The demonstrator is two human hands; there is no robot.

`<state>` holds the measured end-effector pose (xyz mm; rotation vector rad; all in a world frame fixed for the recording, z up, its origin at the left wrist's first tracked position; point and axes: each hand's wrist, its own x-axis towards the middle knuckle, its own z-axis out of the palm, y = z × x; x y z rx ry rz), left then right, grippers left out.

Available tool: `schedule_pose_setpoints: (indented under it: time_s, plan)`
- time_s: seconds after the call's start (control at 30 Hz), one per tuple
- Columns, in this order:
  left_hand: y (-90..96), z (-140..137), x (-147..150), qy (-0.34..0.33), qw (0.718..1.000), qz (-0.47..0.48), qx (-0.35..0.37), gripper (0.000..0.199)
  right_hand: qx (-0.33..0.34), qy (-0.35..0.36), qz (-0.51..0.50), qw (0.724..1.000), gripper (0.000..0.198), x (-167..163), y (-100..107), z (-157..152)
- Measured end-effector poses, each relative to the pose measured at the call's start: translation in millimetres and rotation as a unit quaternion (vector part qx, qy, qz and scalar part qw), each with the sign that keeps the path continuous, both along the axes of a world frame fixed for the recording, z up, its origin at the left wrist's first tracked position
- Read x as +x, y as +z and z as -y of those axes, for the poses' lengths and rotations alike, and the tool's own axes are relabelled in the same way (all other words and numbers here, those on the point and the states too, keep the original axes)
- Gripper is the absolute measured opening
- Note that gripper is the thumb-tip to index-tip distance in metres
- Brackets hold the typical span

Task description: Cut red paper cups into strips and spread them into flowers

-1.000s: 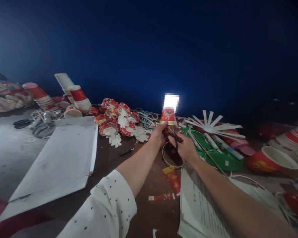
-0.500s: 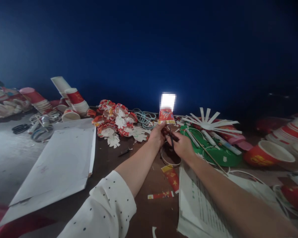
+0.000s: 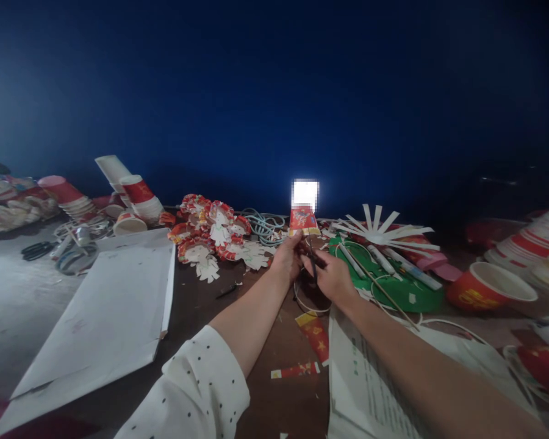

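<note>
My left hand (image 3: 287, 261) is closed on the lower edge of a red paper piece with a yellow border (image 3: 304, 221), which looks cut from a paper cup. In my right hand (image 3: 332, 274) is a pair of dark scissors (image 3: 313, 268), its blades pointing up at the paper's lower edge. Whether the blades are parted is too small to make out. Below the hands, a red and yellow paper scrap (image 3: 314, 337) and a thin red strip (image 3: 295, 371) lie on the brown table (image 3: 274, 402).
White paper sheets (image 3: 105, 311) lie at left, with stacked paper cups (image 3: 139, 195) behind. Red paper crafts with white figures (image 3: 219, 225) stand mid-left. At right are a green disc (image 3: 421, 299) with markers, a fringed white cup (image 3: 384, 235), printed sheets (image 3: 370, 378) and a red cup (image 3: 491, 286).
The whole view has shifted slightly, with the table things sitting a little lower. Both hands keep nearly the same hold on the paper and scissors.
</note>
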<state>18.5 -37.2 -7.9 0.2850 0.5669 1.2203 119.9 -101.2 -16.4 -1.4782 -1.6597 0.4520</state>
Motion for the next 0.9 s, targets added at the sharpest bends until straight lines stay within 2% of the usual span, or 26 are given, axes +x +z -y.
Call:
schedule_pose_setpoints:
  time_s: [0.23, 0.43, 0.9]
  plan:
    - [-7.2, -5.1, -1.9, -0.026, 1.0, 0.0, 0.009, 0.021, 0.002, 0.012, -0.014, 1.0, 0.039, -0.3, 1.6, 0.5]
    - [-1.7, -1.9, -2.5, -0.026, 1.0, 0.006, -0.014, 0.02, 0.005, 0.015, -0.027, 1.0, 0.039, -2.2, 5.2, 2.4]
    - [2.2, 0.2, -4.5, -0.032, 0.999, 0.015, -0.016, 0.02, 0.004, 0.034, -0.04, 0.999, 0.036, -2.2, 3.8, 1.6]
